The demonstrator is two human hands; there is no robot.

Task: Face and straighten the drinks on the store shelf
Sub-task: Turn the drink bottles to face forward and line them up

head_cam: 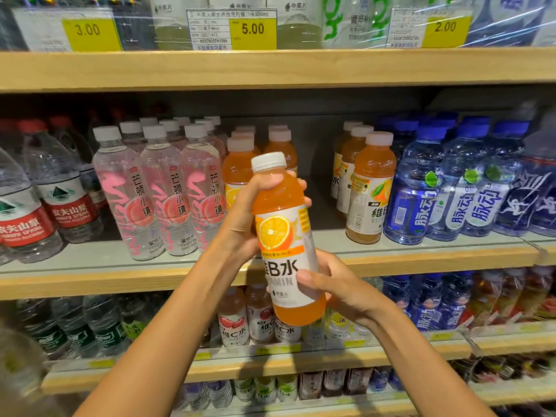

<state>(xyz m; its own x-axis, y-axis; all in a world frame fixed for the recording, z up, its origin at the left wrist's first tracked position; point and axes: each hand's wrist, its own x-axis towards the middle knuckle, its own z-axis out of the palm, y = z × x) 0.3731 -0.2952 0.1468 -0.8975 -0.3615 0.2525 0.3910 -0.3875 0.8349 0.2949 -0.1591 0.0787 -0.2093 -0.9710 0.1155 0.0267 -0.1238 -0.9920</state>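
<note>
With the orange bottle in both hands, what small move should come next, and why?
Probably set the orange bottle upright into the shelf gap between the orange rows, label outward. The left hand grips its shoulder and the right hand its lower half, holding it tilted in front of that gap.

Showing yellow 3.00 tag (87, 34), 5.00 tag (252, 33) and 2.00 tag (445, 31) up top, with blurred yellow labels (440, 336) lower down.

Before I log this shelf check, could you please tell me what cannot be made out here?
Head view: left hand and right hand cover part of the orange vitamin drink label.
Head view: top-shelf bottles are cut off by the upper edge.
Head view: fine print on the 5.00 price tag is too small.
Head view: bottom-shelf drinks are blurred.
</note>
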